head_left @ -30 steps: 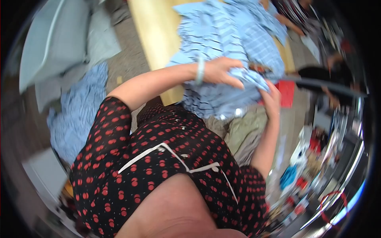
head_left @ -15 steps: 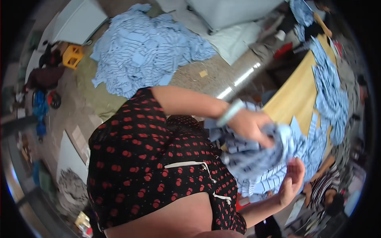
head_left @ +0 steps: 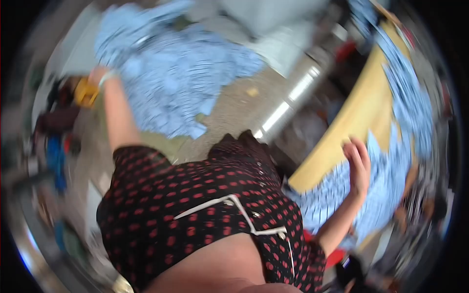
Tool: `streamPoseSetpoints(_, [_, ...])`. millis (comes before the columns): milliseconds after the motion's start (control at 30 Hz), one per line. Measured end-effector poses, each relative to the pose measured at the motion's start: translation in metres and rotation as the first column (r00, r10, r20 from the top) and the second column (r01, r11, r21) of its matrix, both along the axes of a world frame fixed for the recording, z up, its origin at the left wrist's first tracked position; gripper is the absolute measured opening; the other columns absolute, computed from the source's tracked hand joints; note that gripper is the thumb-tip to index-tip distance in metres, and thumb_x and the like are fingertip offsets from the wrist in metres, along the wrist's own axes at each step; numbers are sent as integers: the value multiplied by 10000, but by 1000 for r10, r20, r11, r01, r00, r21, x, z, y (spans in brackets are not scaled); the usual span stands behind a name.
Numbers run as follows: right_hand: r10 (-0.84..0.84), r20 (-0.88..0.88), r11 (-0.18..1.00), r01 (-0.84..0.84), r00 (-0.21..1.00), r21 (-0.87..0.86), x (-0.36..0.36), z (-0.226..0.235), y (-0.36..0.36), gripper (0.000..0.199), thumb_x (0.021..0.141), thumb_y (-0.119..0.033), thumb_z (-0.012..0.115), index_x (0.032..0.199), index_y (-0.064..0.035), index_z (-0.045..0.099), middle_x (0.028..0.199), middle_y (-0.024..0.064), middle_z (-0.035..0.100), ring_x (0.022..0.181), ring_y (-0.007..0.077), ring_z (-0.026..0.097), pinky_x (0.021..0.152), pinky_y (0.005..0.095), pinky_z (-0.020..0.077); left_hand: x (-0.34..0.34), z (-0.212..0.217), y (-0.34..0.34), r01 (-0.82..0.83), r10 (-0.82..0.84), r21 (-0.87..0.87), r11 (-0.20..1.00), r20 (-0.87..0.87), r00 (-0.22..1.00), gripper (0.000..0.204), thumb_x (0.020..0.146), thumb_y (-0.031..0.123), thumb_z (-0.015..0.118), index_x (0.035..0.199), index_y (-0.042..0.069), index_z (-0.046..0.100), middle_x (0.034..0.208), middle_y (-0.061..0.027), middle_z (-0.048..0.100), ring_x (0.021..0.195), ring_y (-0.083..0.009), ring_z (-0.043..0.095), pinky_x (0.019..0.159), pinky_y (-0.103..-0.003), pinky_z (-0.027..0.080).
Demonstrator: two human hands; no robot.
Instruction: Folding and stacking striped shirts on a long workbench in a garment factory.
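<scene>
Head view shows left hand (head_left: 99, 75) beside blue fabric (head_left: 171, 85).

The floor (head_left: 234, 105) is grey-brown and rather dull, and one small yellow scrap (head_left: 252, 92) lies on it. A shiny pale strip (head_left: 288, 100) runs slantwise near the table (head_left: 369, 102) and gives back a strong white glare. The table stands on the right side; its top is light yellow, like wood, and its edge looks curved. Under it the space is dark, and its contents are not clear. At the upper middle there is a large grey container (head_left: 273, 14), with a pale sheet (head_left: 283, 53) just beside it. On the left, a yellow crate or stool (head_left: 86, 93) is blurred, and low at the rim shines bluish-white light.
</scene>
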State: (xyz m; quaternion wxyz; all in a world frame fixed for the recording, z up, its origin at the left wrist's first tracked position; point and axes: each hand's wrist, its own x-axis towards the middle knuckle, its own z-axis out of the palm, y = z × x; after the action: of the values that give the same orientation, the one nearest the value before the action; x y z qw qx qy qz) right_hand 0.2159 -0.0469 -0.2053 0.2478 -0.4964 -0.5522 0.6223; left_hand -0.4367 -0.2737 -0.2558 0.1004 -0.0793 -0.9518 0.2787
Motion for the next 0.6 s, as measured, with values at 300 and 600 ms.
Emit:
streamPoseSetpoints(300, [-273,261,959,284,926,-7,121,-63,-24,317,774,-257,552,1006,-43,519,856,18,575,781,81,523,690,206,383,194,-316,78,-578,-218,398,713,908,357,164,740,200,463,831,65,487,712,-90,487,570,-190,465,489,-313,427])
streamPoseSetpoints(600, [-519,572,848,301,636,435,222,-123,14,253,735,-226,559,884,-21,566,729,44,598,657,118,549,612,239,426,398,-233,184,-407,-605,493,769,768,-211,174,779,232,469,779,63,510,584,-41,515,453,-115,470,394,-234,369])
